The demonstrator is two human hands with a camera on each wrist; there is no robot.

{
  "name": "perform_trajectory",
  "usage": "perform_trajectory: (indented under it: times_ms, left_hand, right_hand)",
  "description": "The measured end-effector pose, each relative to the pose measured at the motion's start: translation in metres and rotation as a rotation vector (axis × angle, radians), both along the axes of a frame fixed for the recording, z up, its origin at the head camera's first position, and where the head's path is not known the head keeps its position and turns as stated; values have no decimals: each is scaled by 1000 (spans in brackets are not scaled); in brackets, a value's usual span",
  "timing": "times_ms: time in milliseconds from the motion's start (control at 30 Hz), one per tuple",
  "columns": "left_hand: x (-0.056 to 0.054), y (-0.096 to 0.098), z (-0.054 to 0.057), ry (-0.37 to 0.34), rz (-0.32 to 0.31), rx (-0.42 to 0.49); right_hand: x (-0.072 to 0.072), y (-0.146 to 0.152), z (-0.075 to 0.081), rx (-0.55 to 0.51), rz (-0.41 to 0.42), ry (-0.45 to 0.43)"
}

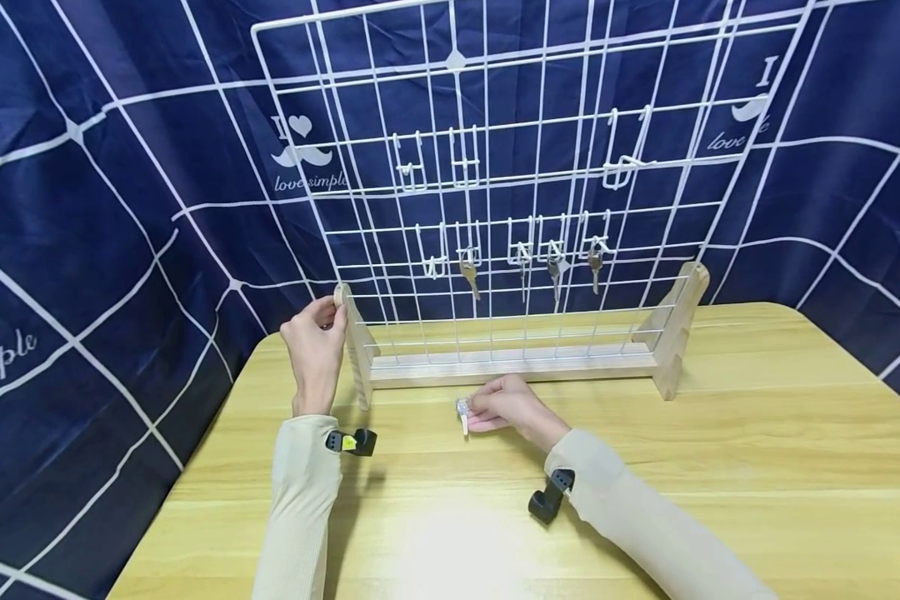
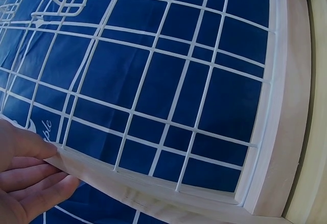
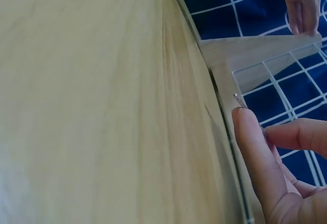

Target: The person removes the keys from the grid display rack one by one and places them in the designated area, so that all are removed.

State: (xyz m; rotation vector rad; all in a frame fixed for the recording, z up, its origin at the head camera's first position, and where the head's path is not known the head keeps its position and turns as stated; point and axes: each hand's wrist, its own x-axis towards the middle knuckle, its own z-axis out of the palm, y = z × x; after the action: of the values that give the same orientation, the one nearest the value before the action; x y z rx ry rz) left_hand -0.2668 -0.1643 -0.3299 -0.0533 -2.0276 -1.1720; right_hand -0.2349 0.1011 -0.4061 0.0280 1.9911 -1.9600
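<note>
My left hand (image 1: 317,346) grips the top of the wooden stand's left upright (image 1: 354,350); the left wrist view shows its fingers and thumb around the end of that wood. Just in front of the stand's base rail, my right hand (image 1: 516,410) pinches a small silvery key (image 1: 462,414) between thumb and fingers, its blade pointing down in the head view. Only a thin metal edge of this key shows past the thumb in the right wrist view. A white wire grid (image 1: 487,208) leans back in the stand.
Several keys, among them a brass key (image 1: 469,275) and a darker key (image 1: 595,268), hang from the lower row of white hooks. Other hooks, such as the wide hook (image 1: 624,167), sit higher. A wooden table (image 1: 750,467) lies below; dark blue patterned cloth (image 1: 157,125) surrounds it.
</note>
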Motion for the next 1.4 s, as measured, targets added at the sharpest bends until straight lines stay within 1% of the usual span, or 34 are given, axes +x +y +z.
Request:
perform_trajectory:
  times_ms: [133,300,500,633,800,900,1133,1267,1400]
  left_hand:
    - [0,0,0,-2,-4,4]
    - [0,0,0,-1,5,1]
    - [1,2,1,-8,7,12]
    - [0,2,1,-5,4,9]
    - [-1,2,-1,10,9,-1]
    - [-1,1,-1,2,11,0]
    - [1,1,-1,-12,11,2]
    - [1,1,-1,-6,6,-3]
    - [0,1,-2,-3,6,-11]
  right_hand:
    - [0,1,-2,3,7,-13]
    - [0,2,-4,27,41,-36]
    - [-2,2,-7,64,33,-86]
    - [-1,2,-8,89,42,-100]
    - [1,5,-7,129,85,-90]
    - [3,7,-5,153,107,-79]
    - [6,12,1,171,88,-70]
    - [8,15,1,176,112,-56]
    - [10,16,3,183,125,-23]
